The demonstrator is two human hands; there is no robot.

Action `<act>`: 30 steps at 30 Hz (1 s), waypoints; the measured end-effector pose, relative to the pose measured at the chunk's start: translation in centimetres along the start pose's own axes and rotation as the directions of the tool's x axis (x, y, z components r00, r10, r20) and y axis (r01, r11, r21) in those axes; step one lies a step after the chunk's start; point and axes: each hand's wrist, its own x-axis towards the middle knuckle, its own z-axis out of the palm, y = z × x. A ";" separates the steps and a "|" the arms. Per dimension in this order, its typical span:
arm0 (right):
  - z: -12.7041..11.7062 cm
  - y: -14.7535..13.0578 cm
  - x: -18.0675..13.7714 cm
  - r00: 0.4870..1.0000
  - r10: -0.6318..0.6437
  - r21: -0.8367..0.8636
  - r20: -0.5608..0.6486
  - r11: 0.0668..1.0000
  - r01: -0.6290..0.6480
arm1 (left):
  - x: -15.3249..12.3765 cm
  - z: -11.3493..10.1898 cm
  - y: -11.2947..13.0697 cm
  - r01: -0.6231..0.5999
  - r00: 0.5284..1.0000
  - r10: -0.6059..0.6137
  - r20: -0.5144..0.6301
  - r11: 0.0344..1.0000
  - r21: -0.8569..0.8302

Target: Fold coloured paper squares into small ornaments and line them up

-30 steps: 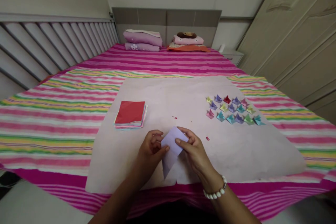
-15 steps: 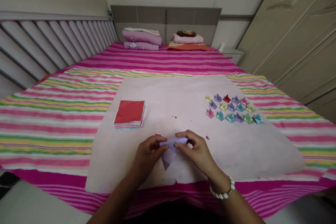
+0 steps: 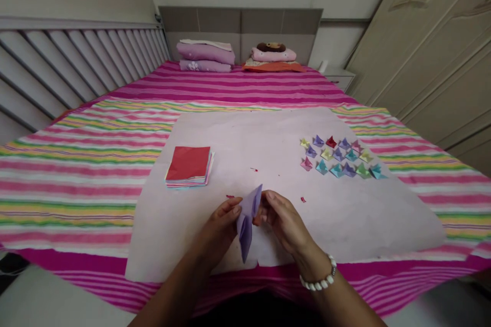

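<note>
A folded sheet of purple origami paper is held up on edge in front of me, its folds facing right and a point hanging down. My left hand pinches its left side between thumb and fingers. Close by on the right, my right hand has its fingers loosely curled and apart. Some of its fingertips are partly hidden behind the paper's right edge, and whether they touch it is unclear. A white beaded bracelet circles the right wrist.
A large pale sheet covers part of the striped bed. On it, a stack of square coloured paper lies at left and several small folded paper pieces stand in rows at right. Small red scraps lie about.
The purple paper has turned from lying crosswise between both hands to standing on edge. My right hand's pinch on its top edge has loosened; the left hand still grips it.
</note>
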 end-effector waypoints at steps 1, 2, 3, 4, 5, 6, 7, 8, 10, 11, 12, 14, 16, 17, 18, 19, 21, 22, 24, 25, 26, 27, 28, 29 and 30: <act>0.1 0.0 -0.1 1.000 0.003 0.004 0.015 1.000 -0.003 | 0.0 0.0 -0.1 -0.001 1.000 0.001 -0.003 1.000 -0.022; 0.3 0.0 -0.2 1.000 0.003 0.006 0.028 1.000 -0.003 | 0.1 0.1 -0.2 -0.002 1.000 0.002 -0.004 0.999 -0.033; 0.4 0.0 -0.3 0.999 0.004 0.010 0.036 1.000 -0.004 | 0.1 0.1 -0.2 -0.003 1.000 0.003 0.000 0.999 -0.034; 0.5 0.0 -0.3 0.999 0.006 0.016 0.042 1.000 -0.007 | 0.1 0.2 -0.3 -0.005 1.000 0.005 0.011 0.999 -0.033; 0.5 0.0 -0.4 0.999 0.012 0.022 0.045 1.000 -0.013 | 0.2 0.2 -0.4 -0.009 1.000 0.010 0.028 0.999 -0.034; 0.6 0.0 -0.4 0.999 0.019 0.028 0.047 0.999 -0.020 | 0.2 0.2 -0.5 -0.015 0.999 0.016 0.048 0.999 -0.040; 0.6 0.0 -0.4 0.999 0.025 0.033 0.046 0.999 -0.027 | 0.3 0.2 -0.6 -0.021 0.997 0.024 0.068 0.999 -0.048; 0.7 0.0 -0.4 0.999 0.032 0.038 0.044 0.999 -0.033 | 0.3 0.1 -0.7 -0.024 0.996 0.029 0.089 0.998 -0.058; 0.7 0.1 -0.3 0.999 0.041 0.044 0.033 0.998 -0.042 | 0.4 0.0 -0.9 -0.023 0.993 0.031 0.116 0.998 -0.066; 0.7 0.1 -0.3 0.999 0.043 0.044 0.026 0.998 -0.044 | 0.4 -0.1 -1.1 -0.022 0.992 0.029 0.120 0.998 -0.064; 0.7 0.2 -0.3 0.999 0.043 0.041 0.020 0.998 -0.044 | 0.5 -0.2 -1.2 -0.023 0.993 0.030 0.117 0.998 -0.061; 0.7 0.4 -0.2 0.999 0.041 0.028 0.013 0.999 -0.041 | 0.6 -0.5 -1.4 -0.032 0.995 0.038 0.093 0.998 -0.061; 0.6 0.5 -0.1 0.999 0.038 0.018 0.014 0.999 -0.038 | 0.6 -0.7 -1.6 -0.037 0.998 0.041 0.053 0.997 -0.069; 0.5 0.6 -0.1 0.999 0.035 0.015 0.014 0.999 -0.035 | 0.7 -0.7 -1.6 -0.035 0.999 0.038 0.035 0.997 -0.073; 0.5 0.6 -0.1 0.999 0.033 0.012 0.013 0.999 -0.033 | 0.7 -0.7 -1.6 -0.032 0.999 0.034 0.027 0.997 -0.073; 0.4 0.6 -0.1 0.999 0.032 0.008 0.012 0.999 -0.032 | 0.7 -0.7 -1.6 -0.029 0.999 0.032 0.033 0.997 -0.070; 0.4 0.6 0.0 0.999 0.034 0.001 0.013 0.999 -0.034 | 0.7 -0.6 -1.6 -0.024 0.997 0.028 0.066 0.998 -0.066; 0.3 0.6 -0.1 0.999 0.036 0.002 0.010 0.999 -0.036 | 0.6 -0.6 -1.6 -0.020 0.997 0.025 0.074 0.997 -0.069; 0.3 0.5 -0.1 0.999 0.049 0.010 -0.002 0.999 -0.049 | 0.7 -0.4 -1.5 -0.017 0.999 0.022 0.049 0.996 -0.090; 0.3 0.5 -0.2 0.998 0.056 0.013 -0.013 0.998 -0.056 | 0.7 -0.4 -1.5 -0.018 1.000 0.021 0.023 0.994 -0.104; 0.3 0.5 -0.2 0.998 0.059 0.011 -0.022 0.998 -0.059 | 0.7 -0.3 -1.5 -0.022 1.000 0.022 -0.005 0.993 -0.116; 0.3 0.6 -0.3 0.998 0.056 0.003 -0.026 0.998 -0.056 | 0.7 -0.2 -1.4 -0.028 0.999 0.025 -0.027 0.992 -0.122; 0.3 0.7 -0.3 0.999 0.046 -0.010 -0.023 0.999 -0.046 | 0.7 -0.1 -1.4 -0.032 0.999 0.027 -0.039 0.992 -0.122; 0.3 0.8 -0.3 1.000 0.028 -0.025 -0.014 0.999 -0.028 | 0.7 -0.1 -1.4 -0.038 0.998 0.032 -0.051 0.992 -0.117; 0.3 0.9 -0.2 1.000 0.002 -0.039 -0.002 0.999 -0.003 | 0.7 0.0 -1.3 -0.044 0.997 0.037 -0.065 0.994 -0.103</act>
